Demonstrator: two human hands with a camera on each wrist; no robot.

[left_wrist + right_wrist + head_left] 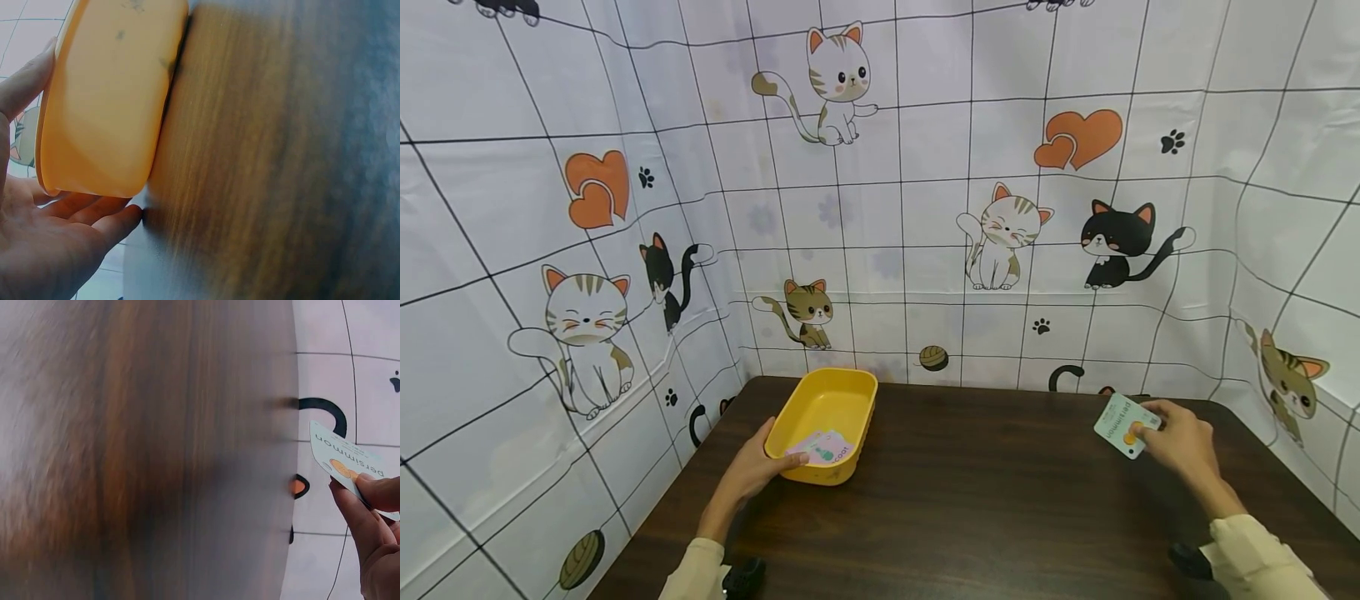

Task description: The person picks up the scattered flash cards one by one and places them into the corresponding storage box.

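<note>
At the table's left side stands a yellow plastic tray (823, 392) with several picture cards (823, 447) lying in its near end. My left hand (756, 461) grips the tray's near left corner, thumb over the rim; in the left wrist view the fingers (94, 212) lie along the tray's outer wall (106, 106). Over the right side of the table, my right hand (1182, 442) pinches a pale green card (1123, 423) between thumb and fingers. The right wrist view shows the word "persimmon" and an orange fruit on this card (337, 453).
The dark brown wooden table (985, 483) stretches between the two hands. Behind it and at both sides hangs a white sheet (917, 225) with grid lines, cats, hearts and paw prints.
</note>
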